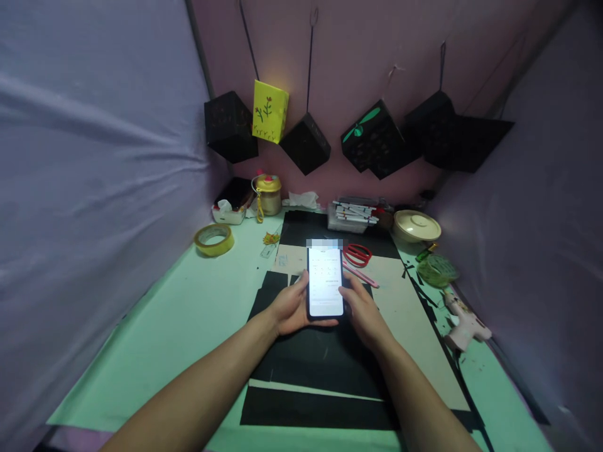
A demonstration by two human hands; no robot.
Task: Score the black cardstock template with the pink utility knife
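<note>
A smartphone (325, 282) with a bright white screen is held upright over the middle of the table. My left hand (292, 307) wraps its left edge and lower back, thumb along the side. My right hand (362, 307) grips the right edge, its thumb at the screen's border. Beneath both hands lie black paper sheets (320, 358) on a pale board (405, 320). Just beyond the right hand are red-handled scissors (358, 255) and a pink pen-like tool (362, 275). The screen's text is too small to read.
Black boxes (308, 144) and a yellow box (270, 112) hang at the back. Around the table stand a tape roll (214, 240), a yellow-lidded jar (269, 196), a tray of white pens (353, 216), a lidded bowl (417, 226) and a glue gun (466, 323). Curtains (94, 188) flank both sides.
</note>
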